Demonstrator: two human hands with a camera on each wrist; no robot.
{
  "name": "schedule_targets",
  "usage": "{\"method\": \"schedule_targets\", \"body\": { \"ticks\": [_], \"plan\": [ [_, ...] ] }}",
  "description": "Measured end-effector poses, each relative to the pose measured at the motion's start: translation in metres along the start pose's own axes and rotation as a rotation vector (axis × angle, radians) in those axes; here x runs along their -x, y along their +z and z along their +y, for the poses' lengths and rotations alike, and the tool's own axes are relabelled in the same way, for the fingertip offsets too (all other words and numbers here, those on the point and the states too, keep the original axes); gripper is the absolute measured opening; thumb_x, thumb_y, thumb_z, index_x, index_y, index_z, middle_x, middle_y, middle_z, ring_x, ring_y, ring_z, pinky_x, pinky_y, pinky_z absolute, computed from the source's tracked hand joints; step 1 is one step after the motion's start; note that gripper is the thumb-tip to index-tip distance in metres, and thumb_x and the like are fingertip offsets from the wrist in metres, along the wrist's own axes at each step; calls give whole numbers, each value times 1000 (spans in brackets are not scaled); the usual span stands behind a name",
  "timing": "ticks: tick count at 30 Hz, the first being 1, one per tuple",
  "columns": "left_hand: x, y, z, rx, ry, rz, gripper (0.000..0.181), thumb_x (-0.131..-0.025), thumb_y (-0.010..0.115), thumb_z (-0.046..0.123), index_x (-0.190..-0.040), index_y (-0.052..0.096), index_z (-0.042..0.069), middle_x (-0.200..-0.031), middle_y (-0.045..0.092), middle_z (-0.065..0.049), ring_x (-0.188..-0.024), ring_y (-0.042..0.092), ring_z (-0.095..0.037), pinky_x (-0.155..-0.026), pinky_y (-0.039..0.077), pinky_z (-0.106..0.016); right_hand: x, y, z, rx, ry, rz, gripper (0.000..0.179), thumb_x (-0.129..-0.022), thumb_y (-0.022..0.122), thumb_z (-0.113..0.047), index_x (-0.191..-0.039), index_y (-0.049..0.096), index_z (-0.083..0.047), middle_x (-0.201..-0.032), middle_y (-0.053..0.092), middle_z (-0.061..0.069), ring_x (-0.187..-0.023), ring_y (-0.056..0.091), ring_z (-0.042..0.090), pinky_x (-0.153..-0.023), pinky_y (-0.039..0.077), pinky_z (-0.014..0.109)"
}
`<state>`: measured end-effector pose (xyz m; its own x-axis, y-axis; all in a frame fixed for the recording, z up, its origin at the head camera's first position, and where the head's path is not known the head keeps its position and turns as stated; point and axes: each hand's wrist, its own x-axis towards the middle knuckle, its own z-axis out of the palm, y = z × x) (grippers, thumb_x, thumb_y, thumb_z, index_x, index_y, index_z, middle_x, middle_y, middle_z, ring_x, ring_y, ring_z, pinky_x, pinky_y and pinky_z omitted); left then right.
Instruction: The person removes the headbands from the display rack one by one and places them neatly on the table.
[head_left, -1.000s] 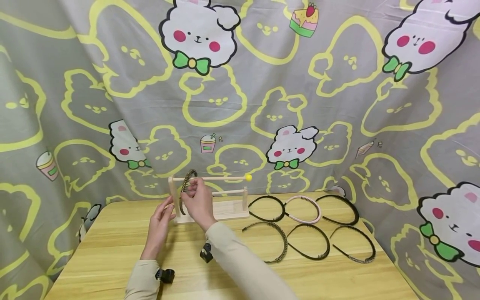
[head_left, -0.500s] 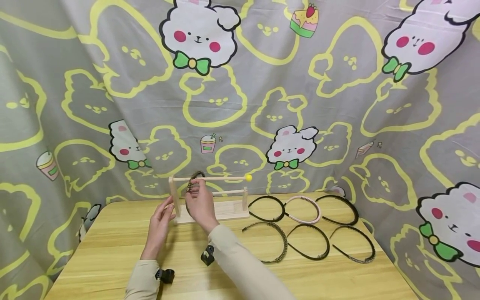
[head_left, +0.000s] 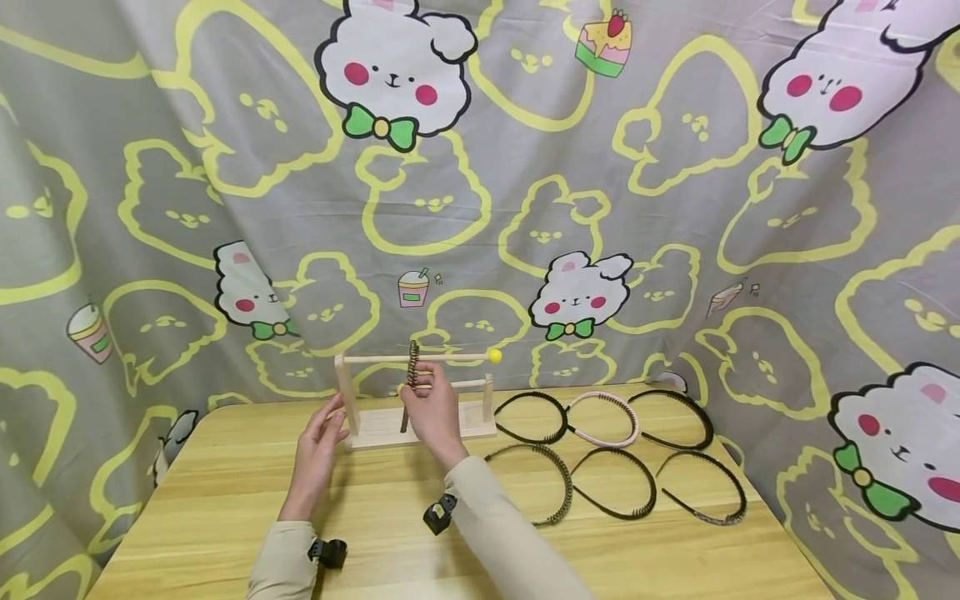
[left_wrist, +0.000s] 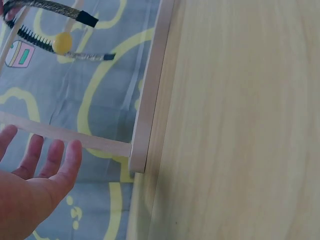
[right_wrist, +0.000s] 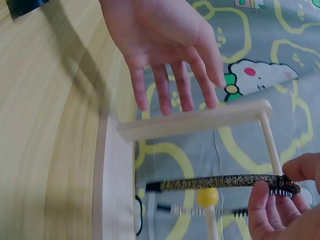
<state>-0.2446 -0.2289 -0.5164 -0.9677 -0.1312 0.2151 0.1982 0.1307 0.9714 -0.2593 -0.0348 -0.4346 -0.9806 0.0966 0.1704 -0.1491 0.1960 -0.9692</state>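
Observation:
A dark, gold-flecked toothed headband [head_left: 412,367] hangs at the upper rod [head_left: 465,357] of a wooden stand [head_left: 367,429], its two ends pointing down. My right hand [head_left: 435,412] pinches it between thumb and fingers near its toothed crown, seen closer in the right wrist view, where the gold-flecked headband [right_wrist: 215,182] passes by the lower rod's yellow ball [right_wrist: 207,197]. With fingers extended, my left hand [head_left: 318,442] rests its fingertips at the stand's left post [head_left: 346,400]; in the left wrist view the fingertips [left_wrist: 73,147] lie along that post.
Several headbands lie in two rows on the right of the table: black ones, a pink one [head_left: 633,433] and a brownish one [head_left: 564,483] among them. A yellow ball [head_left: 495,356] caps the upper rod. Behind the table hangs a patterned curtain [head_left: 465,167].
My right hand has slid the headband rightward along the upper rod, away from the left post, and the headband now stands nearly edge-on. My left hand stays at the post.

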Motion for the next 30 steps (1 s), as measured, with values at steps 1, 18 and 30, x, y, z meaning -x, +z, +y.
{"method": "schedule_targets", "body": {
  "ticks": [1,18,30],
  "plan": [
    [0,0,0,1,0,0,51,-104,44,35,-149,40,12,-153,38,-9,-121,50,-11,-95,52,-19,-1,-3,2,-3,1,4,35,-89,67,-12,-123,58,-17,-100,68,-1,-86,64,11,-69,58,25],
    [1,1,2,19,14,-6,50,-105,44,32,-149,39,11,-151,38,-12,-120,51,-6,-93,52,-16,-3,-71,19,-199,78,73,40,-90,65,-2,-128,54,-9,-111,68,10,-99,68,26,-78,62,35],
    [0,2,0,9,-9,-7,50,-105,43,33,-151,38,13,-152,37,-8,-122,48,-9,-94,51,-17,-2,-115,34,-246,117,152,40,-93,65,-6,-130,52,-8,-119,65,18,-88,67,16,-85,59,46]
  ]
}}
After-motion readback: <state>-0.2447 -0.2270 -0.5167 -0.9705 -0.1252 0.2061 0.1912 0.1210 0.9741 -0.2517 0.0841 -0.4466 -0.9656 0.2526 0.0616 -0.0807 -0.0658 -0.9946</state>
